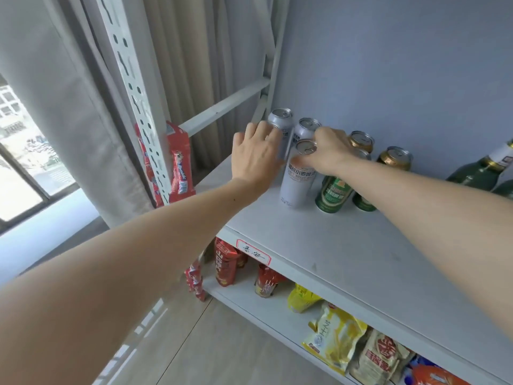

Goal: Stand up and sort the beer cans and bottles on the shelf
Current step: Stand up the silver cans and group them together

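Several white beer cans stand at the back left of the grey shelf (319, 245). My left hand (256, 154) lies with straight fingers against the side of a white can (286, 134) mostly hidden behind it. My right hand (329, 151) grips the top of the front white can (298, 179), fingers curled over its rim. Another white can (305, 127) stands behind. To the right stand green cans with gold tops (333, 194) (395, 159), partly hidden by my right forearm. Green glass bottles (483, 170) lie at the far right edge.
A white perforated upright (133, 87) rises at the left, with red snack packets (179, 165) hanging beside it. The lower shelf holds red (226, 262) and yellow snack bags (336, 340). A grey curtain and a window are at the left.
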A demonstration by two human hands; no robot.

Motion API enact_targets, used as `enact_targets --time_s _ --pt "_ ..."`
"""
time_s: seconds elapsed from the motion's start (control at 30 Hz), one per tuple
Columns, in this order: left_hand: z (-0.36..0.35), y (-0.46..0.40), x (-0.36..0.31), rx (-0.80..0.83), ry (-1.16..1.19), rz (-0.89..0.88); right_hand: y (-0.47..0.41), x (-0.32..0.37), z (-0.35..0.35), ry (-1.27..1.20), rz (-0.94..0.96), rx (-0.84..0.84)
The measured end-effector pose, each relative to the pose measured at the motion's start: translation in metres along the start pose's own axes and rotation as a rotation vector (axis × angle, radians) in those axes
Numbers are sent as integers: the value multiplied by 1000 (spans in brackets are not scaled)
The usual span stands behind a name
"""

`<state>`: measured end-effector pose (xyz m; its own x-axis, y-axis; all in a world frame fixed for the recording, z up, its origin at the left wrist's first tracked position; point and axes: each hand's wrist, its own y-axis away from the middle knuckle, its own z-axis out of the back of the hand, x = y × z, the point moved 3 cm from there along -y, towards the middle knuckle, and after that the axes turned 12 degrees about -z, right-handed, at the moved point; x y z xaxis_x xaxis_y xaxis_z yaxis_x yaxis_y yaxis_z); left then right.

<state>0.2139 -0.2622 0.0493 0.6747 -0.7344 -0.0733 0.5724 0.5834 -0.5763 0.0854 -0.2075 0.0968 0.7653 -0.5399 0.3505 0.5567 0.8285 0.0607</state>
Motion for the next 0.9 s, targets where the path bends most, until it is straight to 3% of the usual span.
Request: enact_targets --time_s 0.23,0.9 --pt "-23 -26 16 158 -114 -91 -23 4 -11 -7 -80 -28" --pt "-24 -28 12 137 -138 -120 -29 -6 -10 -14 -69 -53"
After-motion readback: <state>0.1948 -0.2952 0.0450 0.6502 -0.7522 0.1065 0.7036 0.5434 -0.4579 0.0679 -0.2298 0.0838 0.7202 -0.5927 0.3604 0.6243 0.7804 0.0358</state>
